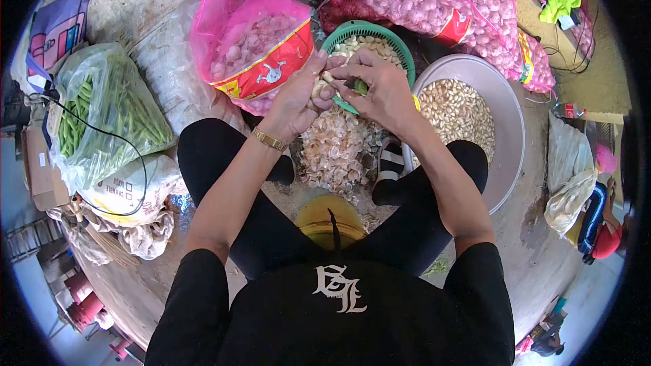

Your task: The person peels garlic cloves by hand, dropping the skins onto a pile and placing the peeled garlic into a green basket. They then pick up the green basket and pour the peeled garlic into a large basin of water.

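My left hand [298,98], with a gold watch at the wrist, is closed around pale garlic cloves [321,88]. Close beside it, my right hand [388,91] grips a small green-handled knife [346,106] against the cloves; its blade is hard to make out. Just beyond both hands stands a green plastic basket [405,54] holding peeled garlic. Beneath them, a heap of papery garlic skins [333,152] lies on the floor between my feet. To the right, a wide pale basin [507,122] holds many loose cloves [451,112], seemingly in water.
An open pink mesh bag of garlic [261,41] stands ahead on the left. Full garlic sacks [475,10] lie at the back right. Green beans in a clear bag [115,108] sit at far left. Under me is a yellow seat [325,220]. Another person [603,230] is at far right.
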Tool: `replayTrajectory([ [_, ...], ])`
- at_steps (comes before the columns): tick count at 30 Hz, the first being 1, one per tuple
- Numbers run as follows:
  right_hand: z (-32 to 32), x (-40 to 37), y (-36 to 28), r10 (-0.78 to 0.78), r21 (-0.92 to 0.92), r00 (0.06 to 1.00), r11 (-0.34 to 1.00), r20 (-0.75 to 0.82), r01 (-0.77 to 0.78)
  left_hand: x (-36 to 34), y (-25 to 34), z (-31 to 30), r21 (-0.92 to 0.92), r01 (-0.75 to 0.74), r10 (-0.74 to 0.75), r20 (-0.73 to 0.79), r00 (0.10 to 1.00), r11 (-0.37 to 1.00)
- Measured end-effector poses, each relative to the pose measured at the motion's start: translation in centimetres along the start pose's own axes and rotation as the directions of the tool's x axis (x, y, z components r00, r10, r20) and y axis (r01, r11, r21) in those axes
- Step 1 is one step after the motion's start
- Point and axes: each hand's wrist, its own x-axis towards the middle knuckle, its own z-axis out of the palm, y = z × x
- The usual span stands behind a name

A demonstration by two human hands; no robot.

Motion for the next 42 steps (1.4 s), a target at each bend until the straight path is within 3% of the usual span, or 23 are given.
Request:
replayTrajectory([
  [5,0.4,0.4,0.6,0.026,0.01,0.999,1.0,-0.02,-0.026,-0.5,0.2,0.6,-0.021,-0.006,0.007,0.006,1.0,1.0],
  [10,0.8,0.7,1.8,0.26,0.425,0.965,0.877,-0.032,-0.223,-1.0,0.2,1.2,0.35,-0.167,0.196,-0.048,0.979,0.922],
  [13,0.6,0.7,2.6,0.289,0.411,0.951,0.858,0.107,-0.307,-0.9,0.5,0.6,0.405,-0.154,0.194,-0.06,0.979,0.901],
  [17,-0.2,0.9,1.9,0.235,0.273,0.971,0.932,0.053,-0.24,-1.3,1.2,0.2,0.35,-0.132,0.172,-0.084,0.982,0.927],
  [19,-0.9,0.8,1.9,0.381,0.527,0.867,0.689,0.321,-0.498,-1.4,1.7,-0.3,0.273,-0.123,0.134,-0.021,0.991,0.954],
  [20,-0.6,0.6,2.0,0.383,0.527,0.866,0.688,0.321,-0.499,-1.5,1.7,-0.4,0.273,-0.122,0.132,-0.021,0.991,0.954],
  [22,0.1,0.3,2.0,0.234,0.401,0.955,0.87,0.181,-0.289,-2.1,2.2,0.3,0.224,-0.065,0.076,-0.041,0.996,0.972],
  [23,0.1,0.2,2.0,0.234,0.401,0.955,0.869,0.181,-0.289,-2.2,2.1,0.3,0.224,-0.064,0.075,-0.041,0.996,0.973],
  [25,-0.4,0.3,1.0,0.075,0.158,0.996,0.984,0.055,-0.082,-2.3,2.0,0.3,0.215,-0.067,0.064,0.02,0.998,0.974],
  [28,-0.5,0.4,-0.1,0.007,0.051,1.0,0.999,0.021,-0.008,-1.9,1.7,-0.2,0.185,-0.048,0.031,0.095,0.995,0.982],
  [34,-0.1,0.5,-0.3,0.032,-0.048,0.998,0.998,0.047,-0.029,-1.7,1.5,0.0,0.171,-0.044,0.027,0.098,0.995,0.984],
  [42,0.1,0.5,-0.5,0.032,0.003,0.999,0.999,0.016,-0.032,-1.6,1.1,0.5,0.12,-0.048,0.038,0.087,0.995,0.992],
])
